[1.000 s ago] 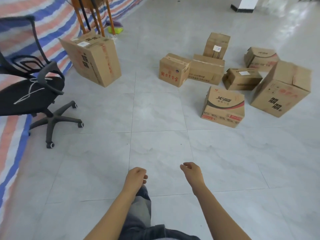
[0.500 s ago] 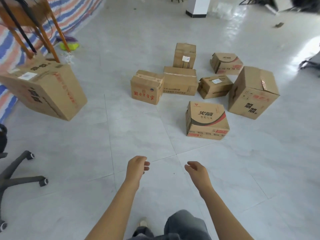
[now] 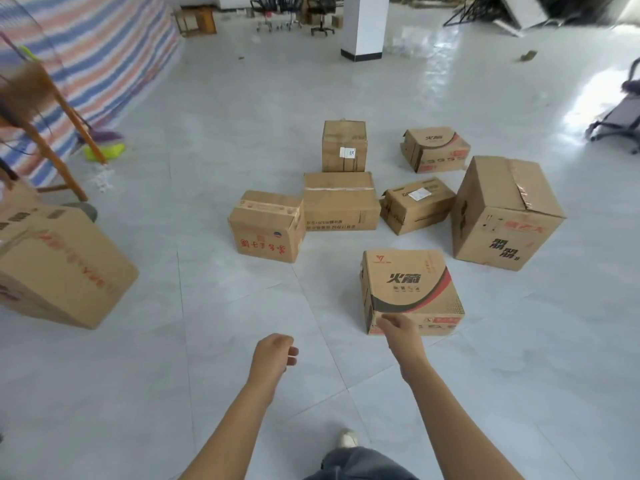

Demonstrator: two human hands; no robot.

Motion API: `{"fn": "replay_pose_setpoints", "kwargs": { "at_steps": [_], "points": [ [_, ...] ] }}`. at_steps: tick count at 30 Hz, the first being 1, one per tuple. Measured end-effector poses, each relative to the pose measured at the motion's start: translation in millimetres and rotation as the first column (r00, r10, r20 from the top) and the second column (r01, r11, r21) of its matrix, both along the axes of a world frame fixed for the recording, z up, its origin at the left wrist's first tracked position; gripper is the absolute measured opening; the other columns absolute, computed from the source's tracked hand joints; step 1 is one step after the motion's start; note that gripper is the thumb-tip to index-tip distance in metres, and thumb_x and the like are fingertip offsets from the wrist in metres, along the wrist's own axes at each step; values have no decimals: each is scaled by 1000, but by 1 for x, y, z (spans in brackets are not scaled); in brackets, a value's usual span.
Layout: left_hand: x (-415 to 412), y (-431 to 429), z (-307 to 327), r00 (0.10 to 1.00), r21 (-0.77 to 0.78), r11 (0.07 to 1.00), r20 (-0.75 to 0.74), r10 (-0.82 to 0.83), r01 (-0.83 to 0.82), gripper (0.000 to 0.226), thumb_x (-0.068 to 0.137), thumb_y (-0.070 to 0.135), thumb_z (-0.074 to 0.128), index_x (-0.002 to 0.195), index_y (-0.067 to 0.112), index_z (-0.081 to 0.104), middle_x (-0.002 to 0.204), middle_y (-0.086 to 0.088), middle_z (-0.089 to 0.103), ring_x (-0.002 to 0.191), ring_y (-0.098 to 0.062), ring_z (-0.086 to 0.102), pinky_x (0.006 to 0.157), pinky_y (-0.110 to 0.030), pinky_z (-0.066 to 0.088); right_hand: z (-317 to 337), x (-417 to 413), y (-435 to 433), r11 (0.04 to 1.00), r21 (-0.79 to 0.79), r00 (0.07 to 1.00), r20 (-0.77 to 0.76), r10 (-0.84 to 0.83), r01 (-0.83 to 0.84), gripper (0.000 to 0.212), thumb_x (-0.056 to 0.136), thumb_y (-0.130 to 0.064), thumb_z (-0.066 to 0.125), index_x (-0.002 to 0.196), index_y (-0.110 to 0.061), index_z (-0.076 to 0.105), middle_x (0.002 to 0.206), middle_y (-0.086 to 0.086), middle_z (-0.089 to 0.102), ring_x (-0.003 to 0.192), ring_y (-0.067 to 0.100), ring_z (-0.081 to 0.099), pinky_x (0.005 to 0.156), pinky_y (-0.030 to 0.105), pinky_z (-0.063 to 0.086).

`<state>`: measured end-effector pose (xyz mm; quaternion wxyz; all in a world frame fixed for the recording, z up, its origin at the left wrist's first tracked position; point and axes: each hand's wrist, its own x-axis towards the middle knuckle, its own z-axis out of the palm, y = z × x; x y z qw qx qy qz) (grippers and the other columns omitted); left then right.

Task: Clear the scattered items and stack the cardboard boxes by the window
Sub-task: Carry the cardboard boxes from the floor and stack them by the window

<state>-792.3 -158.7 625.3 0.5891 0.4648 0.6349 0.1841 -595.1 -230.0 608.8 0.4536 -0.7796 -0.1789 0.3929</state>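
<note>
i see my right hand [image 3: 398, 332] stretched forward, fingers loosely curled and holding nothing. it lies over the near lower left corner of the closest cardboard box with a black and red swoosh print [image 3: 412, 289]; i cannot tell whether it touches the cardboard. my left hand [image 3: 273, 355] hangs lower and to the left over the pale tiled floor [image 3: 207, 306], also loosely curled and holding nothing, well apart from any box.

behind the swoosh box the others sit scattered on the floor. a brown box with red lettering [image 3: 266, 226] stands just beside a plain flat brown box [image 3: 341, 202], and a narrow upright box with a small white label [image 3: 344, 145] stands behind that one. to the right is a low dented box with a white sticker [image 3: 417, 204], and a second swoosh-printed box [image 3: 436, 148] lies farther back. a tall large box with black characters [image 3: 505, 213] stands at the right. another large box with red print [image 3: 59, 268] sits tilted at the far left, near orange wooden legs [image 3: 65, 133] and a striped blue, red and white tarp [image 3: 104, 46].
</note>
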Motion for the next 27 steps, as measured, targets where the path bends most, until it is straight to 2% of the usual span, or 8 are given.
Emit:
{"fn": "replay_pose_setpoints", "kwargs": {
  "at_steps": [3,6,8,14,17,22,24,27],
  "points": [
    [36,27,2,1000,22,1000,14,-5,4,17,93,13,47,80,11,58,82,-8,64,68,-18,58,65,-28,41,6,36,41,1000,6,1000,-2,22,-22,28,91,-17,52,118,-10,56,104,2,56,96,19,49,78,28,36],
    [53,45,-10,1000,-47,999,-31,-4,2,17,94,14,47,82,12,58,84,-8,65,70,-18,59,67,-28,42,-17,50,64,994,-68,995,-53,85,-88,8,90,-14,53,96,-13,58,80,-2,52,76,13,46,63,24,35],
    [59,60,-22,998,-70,997,-60,33,-37,16,94,12,47,83,9,58,82,-11,65,68,-20,58,63,-27,41,-38,55,72,983,-130,989,-86,123,-133,4,89,-15,54,86,-15,56,76,-2,49,69,12,44,61,22,34],
    [94,147,-42,989,-120,984,-83,119,-129,19,94,10,47,79,8,57,78,-12,63,70,-23,57,61,-28,43,-55,104,151,968,-222,991,-84,103,-119,12,89,-15,52,100,-13,55,84,1,53,72,13,44,60,24,35],
    [127,213,-48,995,-147,984,-40,94,-99,18,94,8,46,79,7,55,78,-12,61,67,-21,54,59,-27,40,-48,131,210,975,-203,995,-63,80,-91,20,90,-13,51,110,-12,55,103,4,57,91,18,50,69,26,39],
    [185,347,-30,999,-81,996,12,30,-29,14,92,10,45,82,8,55,80,-8,61,67,-18,55,64,-29,39,-40,180,300,972,-234,999,17,28,-23,33,91,-16,52,122,-6,55,105,5,56,84,15,50,70,27,40],
    [208,391,-25,1000,-56,998,25,15,-13,16,92,11,45,80,10,55,80,-8,59,67,-18,54,64,-29,38,-33,199,336,976,-219,999,31,-14,20,34,91,-17,51,123,-6,55,109,6,58,90,18,50,76,30,40],
    [244,428,-33,998,-102,993,8,-55,56,18,93,11,44,78,10,54,81,-8,58,67,-18,53,64,-28,37,-26,223,378,981,-189,998,62,-20,31,34,92,-17,51,124,-6,54,110,3,58,92,19,51,81,32,43]
  ]
}}
